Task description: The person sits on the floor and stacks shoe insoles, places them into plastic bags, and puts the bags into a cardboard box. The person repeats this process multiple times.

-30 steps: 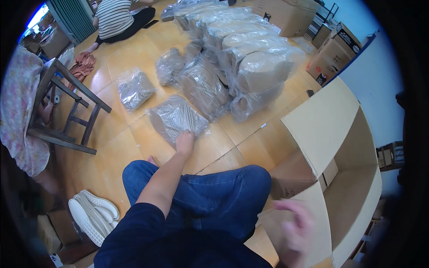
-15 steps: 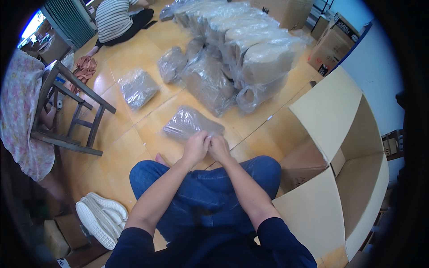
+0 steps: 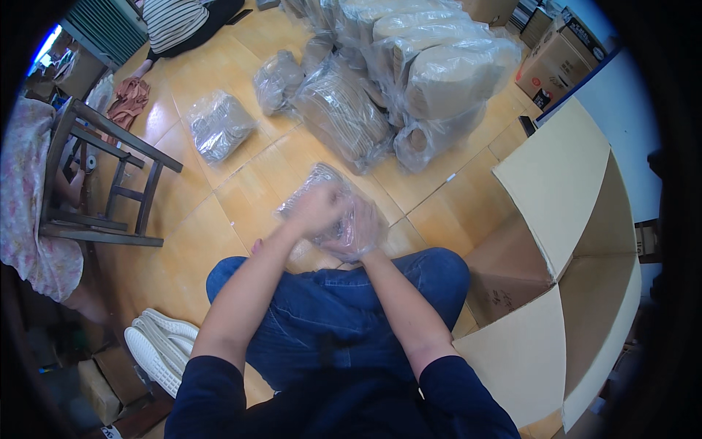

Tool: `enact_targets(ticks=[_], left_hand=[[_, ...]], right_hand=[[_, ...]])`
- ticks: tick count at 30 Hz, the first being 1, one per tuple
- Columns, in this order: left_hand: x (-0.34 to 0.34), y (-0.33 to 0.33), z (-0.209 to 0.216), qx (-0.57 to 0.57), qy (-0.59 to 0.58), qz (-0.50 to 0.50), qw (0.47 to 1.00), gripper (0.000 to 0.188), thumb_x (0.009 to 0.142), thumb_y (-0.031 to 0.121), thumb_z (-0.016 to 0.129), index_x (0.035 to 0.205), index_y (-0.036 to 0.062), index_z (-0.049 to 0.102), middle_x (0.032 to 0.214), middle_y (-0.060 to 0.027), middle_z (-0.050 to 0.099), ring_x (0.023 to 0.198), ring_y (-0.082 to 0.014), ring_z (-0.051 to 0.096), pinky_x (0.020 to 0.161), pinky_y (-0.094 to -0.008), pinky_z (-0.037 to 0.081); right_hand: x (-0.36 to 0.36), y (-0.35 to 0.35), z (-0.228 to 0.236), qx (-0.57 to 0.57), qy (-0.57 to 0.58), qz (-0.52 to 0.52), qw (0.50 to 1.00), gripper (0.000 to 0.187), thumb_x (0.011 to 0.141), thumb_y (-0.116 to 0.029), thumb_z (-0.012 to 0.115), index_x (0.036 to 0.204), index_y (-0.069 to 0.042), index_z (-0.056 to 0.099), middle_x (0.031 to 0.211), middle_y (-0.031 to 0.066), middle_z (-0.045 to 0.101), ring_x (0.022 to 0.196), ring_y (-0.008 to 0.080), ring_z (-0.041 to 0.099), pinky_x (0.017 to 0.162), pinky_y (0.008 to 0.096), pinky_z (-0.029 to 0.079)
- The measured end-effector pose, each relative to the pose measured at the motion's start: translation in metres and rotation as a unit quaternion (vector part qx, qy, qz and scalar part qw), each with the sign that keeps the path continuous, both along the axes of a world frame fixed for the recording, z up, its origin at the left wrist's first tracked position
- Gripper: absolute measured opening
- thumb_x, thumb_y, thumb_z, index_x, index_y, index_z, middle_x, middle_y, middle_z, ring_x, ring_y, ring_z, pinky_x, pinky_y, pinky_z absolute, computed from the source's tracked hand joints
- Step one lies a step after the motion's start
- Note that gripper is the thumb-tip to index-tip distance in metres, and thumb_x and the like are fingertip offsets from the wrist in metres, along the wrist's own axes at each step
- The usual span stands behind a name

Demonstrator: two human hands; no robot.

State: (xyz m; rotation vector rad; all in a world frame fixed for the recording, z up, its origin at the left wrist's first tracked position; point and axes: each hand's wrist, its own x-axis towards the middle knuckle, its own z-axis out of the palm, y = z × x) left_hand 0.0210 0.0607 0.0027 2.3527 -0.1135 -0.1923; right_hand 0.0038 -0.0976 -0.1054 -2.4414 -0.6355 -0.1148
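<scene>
A clear plastic bag (image 3: 314,177) with greyish-brown contents is in front of my crossed legs. My left hand (image 3: 319,208) lies over its near part, fingers smeared by motion. Shiny film covers my right hand (image 3: 360,225), which holds the bag's right side; whether it is inside or behind the film I cannot tell. Farther off, another wrapped packet (image 3: 220,126) lies flat on the tiles. Beyond the bag, a large wrapped bundle (image 3: 344,110) of flat, stacked brown pieces leans by a heap of similar bundles (image 3: 453,77).
An open cardboard box (image 3: 512,366) with raised flaps stands close on my right. Left are a dark wooden stool (image 3: 124,194) on its side and white shoe soles (image 3: 157,351). A person in a striped top (image 3: 174,25) sits at the back left, near brown cloth (image 3: 129,102).
My hands were together at the bag's near edge; now they are apart, the left over it and the right under film at its right side. The whole view has shifted slightly.
</scene>
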Motion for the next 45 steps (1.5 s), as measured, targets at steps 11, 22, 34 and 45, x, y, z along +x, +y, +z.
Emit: enact_targets(ticks=[11, 22, 34, 45], left_hand=[[0.028, 0.069, -0.114, -0.366, 0.227, 0.235, 0.871, 0.063, 0.100, 0.048, 0.042, 0.138, -0.0025, 0.044, 0.132, -0.0161, 0.055, 0.119, -0.0247, 0.054, 0.103, -0.0346, 0.039], [0.061, 0.115, -0.045, -0.384, -0.171, 0.478, 0.771, 0.028, 0.100, 0.024, 0.050, 0.082, 0.0045, 0.060, 0.081, -0.0028, 0.058, 0.078, -0.0130, 0.050, 0.072, -0.0306, 0.043], [0.015, 0.116, 0.084, -0.237, -0.245, 0.295, 0.893, 0.019, 0.098, 0.015, 0.045, 0.105, 0.0054, 0.060, 0.087, -0.0042, 0.059, 0.074, -0.0140, 0.056, 0.066, -0.0283, 0.046], [-0.033, 0.160, -0.053, 0.287, 0.219, -0.181, 0.915, 0.033, 0.077, 0.003, 0.049, 0.099, 0.0105, 0.072, 0.099, -0.0165, 0.070, 0.094, -0.0306, 0.066, 0.086, -0.0384, 0.051]], right_hand=[[-0.010, 0.030, 0.018, -0.075, 0.040, 0.055, 0.995, 0.123, 0.057, -0.055, 0.079, 0.155, -0.019, 0.014, 0.140, 0.0274, 0.035, 0.130, 0.0439, 0.035, 0.106, 0.0542, 0.028], [0.008, 0.026, 0.037, -0.060, 0.092, 0.013, 0.994, 0.121, 0.060, -0.040, 0.082, 0.154, -0.011, 0.013, 0.135, 0.0313, 0.036, 0.126, 0.0458, 0.037, 0.104, 0.0523, 0.030], [-0.004, -0.044, 0.129, 0.745, 0.477, 0.094, 0.456, 0.081, 0.079, -0.044, 0.065, 0.146, -0.007, 0.036, 0.133, 0.0186, 0.053, 0.115, 0.0325, 0.057, 0.095, 0.0454, 0.050], [-0.025, -0.075, 0.105, 0.845, 0.415, 0.181, 0.285, 0.088, 0.081, -0.066, 0.057, 0.145, -0.009, 0.039, 0.140, 0.0163, 0.048, 0.124, 0.0337, 0.052, 0.101, 0.0497, 0.045]])
